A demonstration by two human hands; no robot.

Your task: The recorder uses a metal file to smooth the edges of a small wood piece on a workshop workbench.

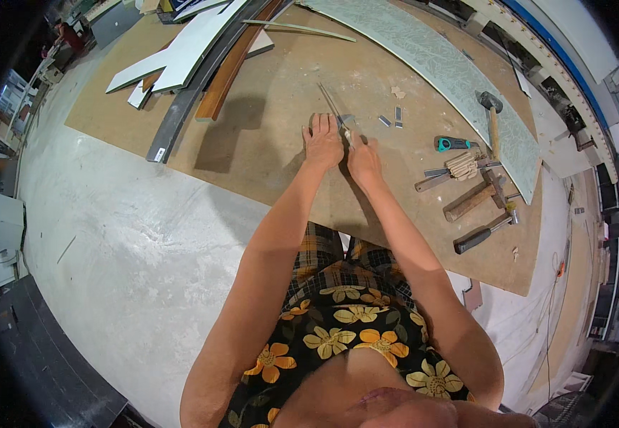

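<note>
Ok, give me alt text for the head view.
The right hand grips a slim tool beside the palm-down left hand on a brown tabletop. Hammers and a teal utility knife lie to the right; long boards lie upper left.

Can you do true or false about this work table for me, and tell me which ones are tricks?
1. The right hand holds a slim metal tool. True.
2. The left hand is squeezed into a fist. False: its fingers are stretched out.
3. The black-headed mallet rests on the greenish panel. True.
4. The hammers lie to the left of both hands. False: the black-handled hammer and the wooden-handled hammer lie to the right.
5. White boards lie left of the hands. True.
</note>
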